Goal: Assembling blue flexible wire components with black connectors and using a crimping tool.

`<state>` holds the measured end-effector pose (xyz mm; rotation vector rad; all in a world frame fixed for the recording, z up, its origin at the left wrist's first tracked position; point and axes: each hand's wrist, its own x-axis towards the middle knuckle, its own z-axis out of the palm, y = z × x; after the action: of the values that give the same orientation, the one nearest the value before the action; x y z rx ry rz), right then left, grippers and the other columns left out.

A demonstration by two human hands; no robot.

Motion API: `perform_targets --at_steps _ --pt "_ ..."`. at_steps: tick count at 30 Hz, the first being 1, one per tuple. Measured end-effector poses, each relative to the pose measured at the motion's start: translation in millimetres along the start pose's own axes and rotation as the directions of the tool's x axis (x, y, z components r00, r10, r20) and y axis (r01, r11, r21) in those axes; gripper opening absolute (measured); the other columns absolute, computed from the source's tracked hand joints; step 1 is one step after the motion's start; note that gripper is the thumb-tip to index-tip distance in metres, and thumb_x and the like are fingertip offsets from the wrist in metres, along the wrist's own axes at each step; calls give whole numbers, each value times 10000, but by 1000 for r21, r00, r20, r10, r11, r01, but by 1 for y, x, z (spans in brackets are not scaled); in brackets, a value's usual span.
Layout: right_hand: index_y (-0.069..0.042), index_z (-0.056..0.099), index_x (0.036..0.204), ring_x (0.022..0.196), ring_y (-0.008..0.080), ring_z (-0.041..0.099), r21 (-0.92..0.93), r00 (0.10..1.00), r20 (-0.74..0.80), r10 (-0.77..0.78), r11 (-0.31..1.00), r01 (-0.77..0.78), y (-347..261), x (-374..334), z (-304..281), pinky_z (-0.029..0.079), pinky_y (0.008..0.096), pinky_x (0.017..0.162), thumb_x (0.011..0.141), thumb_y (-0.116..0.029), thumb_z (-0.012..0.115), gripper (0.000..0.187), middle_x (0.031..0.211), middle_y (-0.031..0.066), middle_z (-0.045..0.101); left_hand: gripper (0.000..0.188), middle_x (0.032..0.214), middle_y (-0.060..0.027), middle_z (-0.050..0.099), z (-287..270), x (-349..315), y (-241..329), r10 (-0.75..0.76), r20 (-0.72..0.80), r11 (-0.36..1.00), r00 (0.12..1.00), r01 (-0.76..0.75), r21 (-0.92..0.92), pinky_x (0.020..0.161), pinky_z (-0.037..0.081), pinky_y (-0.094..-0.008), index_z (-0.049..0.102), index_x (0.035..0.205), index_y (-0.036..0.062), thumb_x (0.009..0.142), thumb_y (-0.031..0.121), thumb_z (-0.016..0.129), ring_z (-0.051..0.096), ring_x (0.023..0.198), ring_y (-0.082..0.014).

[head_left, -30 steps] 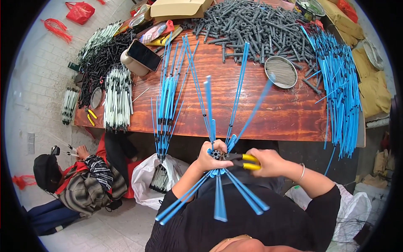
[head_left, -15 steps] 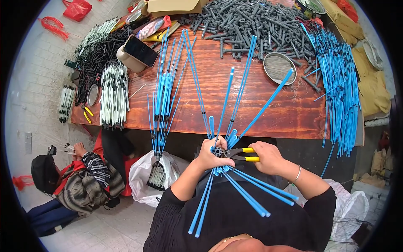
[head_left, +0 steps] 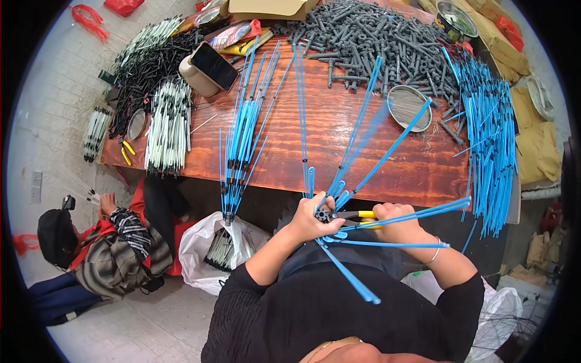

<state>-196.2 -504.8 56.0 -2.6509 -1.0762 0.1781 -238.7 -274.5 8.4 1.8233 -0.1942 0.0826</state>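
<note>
My left hand [head_left: 308,221] is closed around a round black hub [head_left: 322,215] with small holes, thumb in front and fingers behind. Long thin blue rods [head_left: 393,147] fan out from it, some over the table and some toward my right forearm; one upper rod is smeared by motion. Small blue looped tabs [head_left: 311,176] stick up around the hub. In my right hand [head_left: 397,222] are pliers with yellow handles [head_left: 366,214], their dark jaws at the hub's right side. Several rods cross in front of the lower handle and my right hand, partly hiding them.
Across the wooden table [head_left: 272,154] lie grey plastic parts [head_left: 375,42], blue rod bundles [head_left: 489,145], pale rods [head_left: 168,130], a phone [head_left: 213,65] and a round dish [head_left: 407,109]. A white bag [head_left: 203,251] stands below. Another person [head_left: 115,251] sits at the left.
The lower rods have swung rightward and up, now lying across my right hand and forearm. An upper rod has moved right. The view has shifted slightly; both hands keep their grip.
</note>
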Motion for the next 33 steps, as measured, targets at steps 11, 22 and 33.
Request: perform_targets --at_steps 11,22,33 --pt "-78 593 865 648 293 604 45 935 -328 133 991 -125 85 14 -7 478 403 558 693 -296 724 307 703 93 587 261 789 -162 599 -47 14 42 133 -408 958 903 -12 286 653 474 -351 518 957 24 785 131 682 617 722 -308" --pt "-10 617 844 663 267 588 235 855 -517 50 968 85 49 26 -47 470 336 604 687 -85 686 187 715 104 597 394 802 -229 635 -193 129 91 -73 -461 220 884 466 857 680 498 -476 465 980 -19 873 349 558 628 771 -397" --pt "10 647 783 431 173 422 641 401 -757 -516 -467 609 -72 36 -144 360 291 431 868 -185 583 222 599 104 513 551 1197 -221 482 -177 134 1 223 -295 249 929 238 939 879 430 -431 415 1171 -27 814 339 620 508 1056 -373"
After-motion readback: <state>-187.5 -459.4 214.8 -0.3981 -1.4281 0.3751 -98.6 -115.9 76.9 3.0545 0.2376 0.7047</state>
